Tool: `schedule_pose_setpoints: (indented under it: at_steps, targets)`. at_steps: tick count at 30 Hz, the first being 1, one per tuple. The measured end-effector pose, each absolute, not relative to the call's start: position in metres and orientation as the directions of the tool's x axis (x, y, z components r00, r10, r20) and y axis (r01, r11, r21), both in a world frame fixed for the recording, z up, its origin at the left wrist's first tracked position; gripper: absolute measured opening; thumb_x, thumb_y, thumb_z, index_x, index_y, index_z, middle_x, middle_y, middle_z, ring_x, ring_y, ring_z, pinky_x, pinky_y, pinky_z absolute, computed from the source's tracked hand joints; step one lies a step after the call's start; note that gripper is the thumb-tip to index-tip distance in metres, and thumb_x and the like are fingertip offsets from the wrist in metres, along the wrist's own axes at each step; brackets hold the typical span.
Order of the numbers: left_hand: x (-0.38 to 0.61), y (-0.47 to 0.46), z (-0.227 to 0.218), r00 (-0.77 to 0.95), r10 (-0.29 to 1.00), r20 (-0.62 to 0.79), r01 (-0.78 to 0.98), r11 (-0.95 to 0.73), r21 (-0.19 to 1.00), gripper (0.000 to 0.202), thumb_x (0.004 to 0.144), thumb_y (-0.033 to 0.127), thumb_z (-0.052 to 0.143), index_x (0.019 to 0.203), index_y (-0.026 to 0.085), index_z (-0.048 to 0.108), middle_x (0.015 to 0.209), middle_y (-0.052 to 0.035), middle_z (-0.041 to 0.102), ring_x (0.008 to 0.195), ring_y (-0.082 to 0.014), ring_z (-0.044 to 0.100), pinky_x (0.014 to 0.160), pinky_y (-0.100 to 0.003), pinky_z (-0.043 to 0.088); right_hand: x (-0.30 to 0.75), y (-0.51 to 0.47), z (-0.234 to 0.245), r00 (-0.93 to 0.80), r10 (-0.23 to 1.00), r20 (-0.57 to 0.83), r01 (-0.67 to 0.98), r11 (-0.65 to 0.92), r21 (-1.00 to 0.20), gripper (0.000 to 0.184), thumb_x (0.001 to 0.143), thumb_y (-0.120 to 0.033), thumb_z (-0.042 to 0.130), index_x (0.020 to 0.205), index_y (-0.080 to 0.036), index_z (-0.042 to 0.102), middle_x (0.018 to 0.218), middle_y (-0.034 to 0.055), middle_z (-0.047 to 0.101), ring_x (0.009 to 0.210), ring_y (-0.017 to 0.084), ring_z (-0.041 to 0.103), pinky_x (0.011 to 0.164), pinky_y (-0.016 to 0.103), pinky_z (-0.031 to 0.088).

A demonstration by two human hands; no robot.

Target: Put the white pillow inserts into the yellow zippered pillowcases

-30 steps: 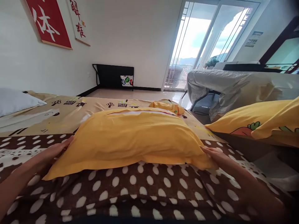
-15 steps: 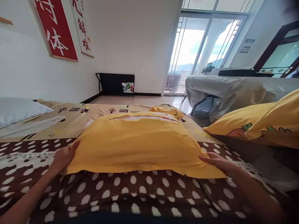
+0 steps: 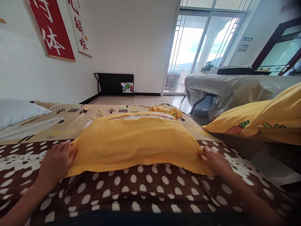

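Observation:
A yellow pillow [image 3: 136,141] lies flat across the bed in front of me, with a long slit in its cover near the far edge and something pale showing through. My left hand [image 3: 57,158] is closed on its left side edge, knuckles up. On the opposite side my right hand [image 3: 215,160] pinches the right edge of the cover. Beneath the pillow is a brown blanket with white dots [image 3: 131,188]. Just beyond the slit sits a bunched yellow cloth [image 3: 164,110].
A white pillow [image 3: 21,111] rests at the far left on the beige printed sheet [image 3: 75,117]. To the right are yellow pillows with carrot prints [image 3: 237,121]. A plastic-covered table [image 3: 209,83] stands by the glass door, and a black folded frame [image 3: 113,84] leans at the wall.
Both hands have shifted their grip on the side edges; the left now shows its knuckles on top. The pillow's near edge has drawn slightly away from me, and the view has tilted a little.

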State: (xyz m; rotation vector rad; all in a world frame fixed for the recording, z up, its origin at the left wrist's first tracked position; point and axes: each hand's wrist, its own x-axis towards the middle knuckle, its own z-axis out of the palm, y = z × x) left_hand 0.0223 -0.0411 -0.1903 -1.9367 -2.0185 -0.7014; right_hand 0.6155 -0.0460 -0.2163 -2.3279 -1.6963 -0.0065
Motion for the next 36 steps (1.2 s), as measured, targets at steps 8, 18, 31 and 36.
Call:
schedule_pose_setpoints:
  at_steps: [8, 18, 31, 36]
  targets:
    - [0.137, -0.044, -0.2, 0.817, 0.328, 0.474, 0.56, -0.649, -0.516, 0.014, 0.089, 0.014, 0.046, 0.097, 0.016, 0.057, 0.093, -0.0073, 0.062, 0.085, -0.0193, 0.056, 0.077, -0.033, 0.041, 0.507, -0.065, -0.217, -0.592, 0.594, 0.544, 0.798, 0.527, 0.293, 0.02, 0.091, -0.02, 0.043, 0.097, -0.019, 0.063, 0.098, 0.0091, 0.065, 0.088, 0.022, 0.056, 0.081, 0.036, 0.042]
    - [0.176, -0.019, -0.211, 0.762, 0.39, 0.518, 0.645, -0.533, -0.547, 0.02, 0.09, 0.015, 0.047, 0.108, 0.013, 0.055, 0.1, -0.0094, 0.059, 0.09, -0.0226, 0.052, 0.078, -0.036, 0.039, 0.485, -0.033, -0.233, -0.556, 0.401, 0.729, 0.807, 0.471, 0.356, 0.018, 0.091, -0.013, 0.046, 0.102, -0.014, 0.061, 0.096, 0.01, 0.064, 0.09, 0.022, 0.053, 0.083, 0.037, 0.041]
    - [0.186, -0.015, -0.203, 0.757, 0.437, 0.485, 0.612, -0.734, -0.294, 0.012, 0.086, 0.009, 0.048, 0.088, 0.017, 0.057, 0.089, -0.004, 0.059, 0.083, -0.0185, 0.052, 0.075, -0.031, 0.043, 0.476, -0.035, -0.221, -0.547, 0.532, 0.646, 0.799, 0.561, 0.214, 0.018, 0.089, -0.011, 0.044, 0.079, -0.018, 0.057, 0.077, 0.0053, 0.058, 0.076, 0.02, 0.047, 0.074, 0.033, 0.037]
    - [0.185, -0.02, -0.197, 0.692, 0.486, 0.533, 0.652, -0.738, -0.173, 0.019, 0.087, 0.007, 0.043, 0.094, 0.018, 0.056, 0.101, -0.0066, 0.06, 0.093, -0.0193, 0.054, 0.079, -0.03, 0.045, 0.475, -0.042, -0.202, -0.528, 0.613, 0.588, 0.81, 0.572, 0.13, 0.015, 0.086, -0.011, 0.047, 0.076, -0.018, 0.056, 0.085, 0.007, 0.058, 0.08, 0.02, 0.048, 0.074, 0.033, 0.037]
